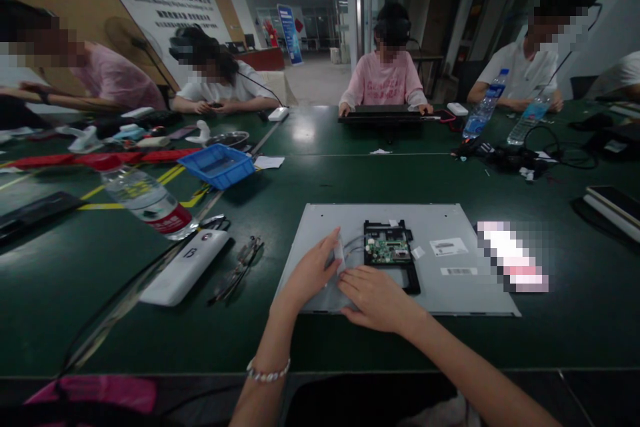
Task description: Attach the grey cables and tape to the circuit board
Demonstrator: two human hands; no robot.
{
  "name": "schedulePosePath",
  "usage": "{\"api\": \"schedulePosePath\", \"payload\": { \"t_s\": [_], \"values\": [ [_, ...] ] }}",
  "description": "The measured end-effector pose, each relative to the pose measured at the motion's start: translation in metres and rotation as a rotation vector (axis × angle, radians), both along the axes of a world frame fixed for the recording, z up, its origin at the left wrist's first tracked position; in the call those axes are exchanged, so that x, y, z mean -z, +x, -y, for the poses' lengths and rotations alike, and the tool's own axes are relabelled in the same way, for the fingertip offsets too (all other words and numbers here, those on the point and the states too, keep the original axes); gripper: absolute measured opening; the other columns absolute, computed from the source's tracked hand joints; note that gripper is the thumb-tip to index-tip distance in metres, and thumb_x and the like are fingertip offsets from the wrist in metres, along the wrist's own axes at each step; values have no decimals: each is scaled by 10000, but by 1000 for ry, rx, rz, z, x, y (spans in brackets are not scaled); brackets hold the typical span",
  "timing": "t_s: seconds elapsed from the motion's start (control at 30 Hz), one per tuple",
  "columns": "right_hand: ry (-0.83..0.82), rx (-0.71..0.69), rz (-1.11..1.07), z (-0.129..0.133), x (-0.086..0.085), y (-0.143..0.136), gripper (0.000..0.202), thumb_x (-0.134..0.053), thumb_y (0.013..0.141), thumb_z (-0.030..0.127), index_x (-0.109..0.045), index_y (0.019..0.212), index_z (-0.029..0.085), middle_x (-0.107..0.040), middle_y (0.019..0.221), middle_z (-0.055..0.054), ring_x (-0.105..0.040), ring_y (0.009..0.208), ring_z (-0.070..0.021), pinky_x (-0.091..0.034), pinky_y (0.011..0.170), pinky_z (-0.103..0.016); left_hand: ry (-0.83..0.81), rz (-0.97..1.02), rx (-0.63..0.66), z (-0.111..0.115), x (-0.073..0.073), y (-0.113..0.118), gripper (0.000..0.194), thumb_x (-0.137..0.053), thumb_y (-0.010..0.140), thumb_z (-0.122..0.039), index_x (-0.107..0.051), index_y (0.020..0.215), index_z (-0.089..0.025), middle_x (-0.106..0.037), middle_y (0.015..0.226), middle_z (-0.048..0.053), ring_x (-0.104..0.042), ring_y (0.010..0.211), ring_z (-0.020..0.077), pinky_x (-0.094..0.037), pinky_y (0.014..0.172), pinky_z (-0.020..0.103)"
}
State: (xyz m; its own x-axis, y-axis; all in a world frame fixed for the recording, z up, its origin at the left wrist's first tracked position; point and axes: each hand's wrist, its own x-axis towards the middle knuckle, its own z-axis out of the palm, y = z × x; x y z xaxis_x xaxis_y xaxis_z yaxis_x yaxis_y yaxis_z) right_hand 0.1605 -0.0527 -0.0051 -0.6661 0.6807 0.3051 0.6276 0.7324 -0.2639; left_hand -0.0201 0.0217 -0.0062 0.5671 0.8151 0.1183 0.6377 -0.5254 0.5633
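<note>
A flat grey metal panel (425, 300), like the back of a display, lies on the table before me. On it sits a black plastic frame (413, 279) holding a green circuit board (387, 250), with thin grey wires running off to the left. My left hand (315, 268) is over the panel's left part, thumb and fingers closed about a pale translucent strip (341, 255). Beside it, my right hand (373, 297) rests low over the panel, fingers stretched out, their tips against the strip's lower end. The fingertips partly hide the strip.
Left of the panel are eyeglasses (239, 271), a white power bank (187, 267) and a tilted-looking water bottle (147, 203). A blue tray (220, 165) stands farther back. At right lies a phone-like object (513, 257), its screen blurred out. Several people sit around the table.
</note>
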Motion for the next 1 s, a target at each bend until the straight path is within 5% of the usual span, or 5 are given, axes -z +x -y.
{"api": "schedulePosePath", "payload": {
  "t_s": [0.33, 0.57, 1.0],
  "values": [
    [10, 27, -14, -1, 1, 0, 255, -492, 877, 292, -576, 1046, 121, -638, 1068, -121, -551, 1067, -219, -401, 948, -353, 168, 4, -6, -1, -6, 5, 296, -435, 818, -93, -606, 1023, -221, -529, 1239, 46, -508, 1149, 192, -394, 1010, 369],
    [-12, 50, -9, -4, -1, 0, 230, -494, 881, 283, -559, 1039, 129, -627, 1017, -94, -557, 996, -206, -429, 904, -331, 262, -44, 8, -2, -11, 3, 206, -488, 818, -111, -638, 926, -202, -627, 966, 43, -566, 946, 192, -439, 880, 363],
    [-27, 17, -6, -2, -1, 0, 244, -473, 892, 293, -549, 1056, 129, -625, 1062, -109, -538, 1060, -211, -425, 911, -338, 278, -188, -40, 0, -7, 0, 249, -524, 816, -177, -613, 1035, -257, -667, 1085, 17, -575, 1071, 192, -259, 1044, 460]
  ]
}}
